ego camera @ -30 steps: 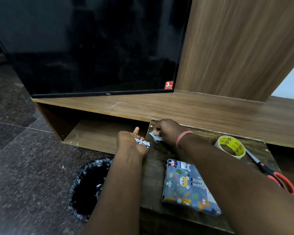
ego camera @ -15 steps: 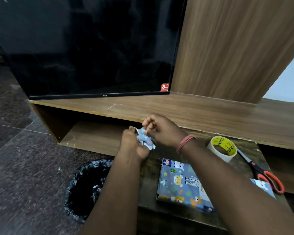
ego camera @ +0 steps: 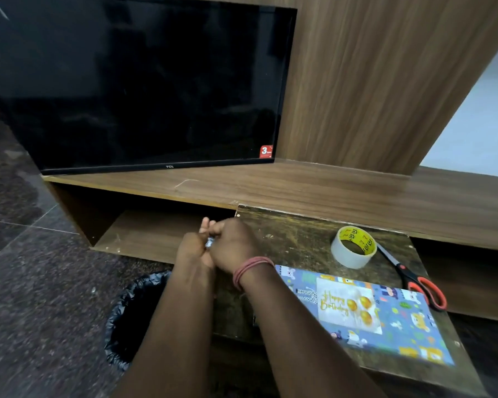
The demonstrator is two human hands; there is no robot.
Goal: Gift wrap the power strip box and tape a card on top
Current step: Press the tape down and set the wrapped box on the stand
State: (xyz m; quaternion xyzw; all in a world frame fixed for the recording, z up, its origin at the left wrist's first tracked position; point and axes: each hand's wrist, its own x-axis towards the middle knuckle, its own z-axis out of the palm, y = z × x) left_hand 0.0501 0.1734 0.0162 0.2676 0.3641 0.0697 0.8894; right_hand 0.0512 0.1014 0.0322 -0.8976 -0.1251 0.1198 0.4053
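Both hands met just past the table's [ego camera: 305, 239] left edge, fingers curled tight. Left hand [ego camera: 191, 249] & right hand [ego camera: 232, 245] pressed together, squeezing a crumpled scrap of wrapping paper [ego camera: 210, 242] between them; only a sliver of it showed. Right wrist wore a pink band [ego camera: 250, 270]. The wrapped box [ego camera: 400, 320] lay flat on the table, near side of the right hand & off to its right, with the birthday card [ego camera: 347, 307] on top of it. Tape roll [ego camera: 354, 247] stood right of the hands, scissors [ego camera: 414, 278] just beyond the roll. A black-lined bin [ego camera: 130, 308] sat on the floor below the left forearm. TV [ego camera: 144, 81] stood behind the hands on the wood unit [ego camera: 328, 185].
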